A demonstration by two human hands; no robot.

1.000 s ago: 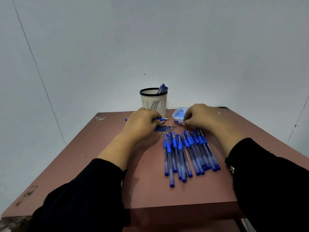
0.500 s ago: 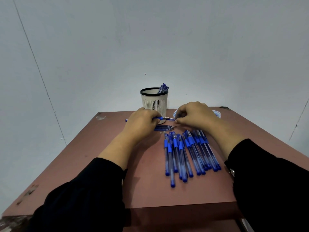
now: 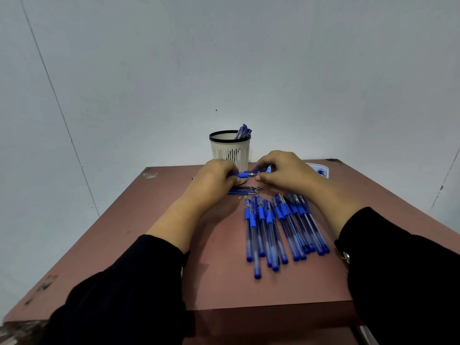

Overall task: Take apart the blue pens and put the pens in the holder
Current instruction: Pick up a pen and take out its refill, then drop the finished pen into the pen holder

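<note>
Tabletop (image 3: 154, 245): reddish-brown surface against a pale wall, carrying everything below.
Sleeves: black, covering both forearms up to the wrists.
Left hand (image 3: 215, 179): fingers curled round one end of a blue pen (image 3: 246, 174), gripping it just in front of the holder.
Right hand (image 3: 283, 171): fingers and thumb pinch the other end of the same pen, which lies level between the two hands, above the tabletop.
Holder (image 3: 230, 151): cream slotted cup with a black rim, upright at the far edge of the tabletop; several blue pen ends (image 3: 243, 131) stick out above the rim, leaning to its right side.
Loose pens (image 3: 281, 227): a fanned row of blue pens with clear barrels lying on the tabletop near the right forearm, tips pointing away.
Refills (image 3: 245, 190): a small bunch of thin dark refills lying crosswise under the hands, between the holder and the loose pens.
Clear box (image 3: 321, 170): shallow container behind the right hand, mostly hidden; something blue shows inside.
</note>
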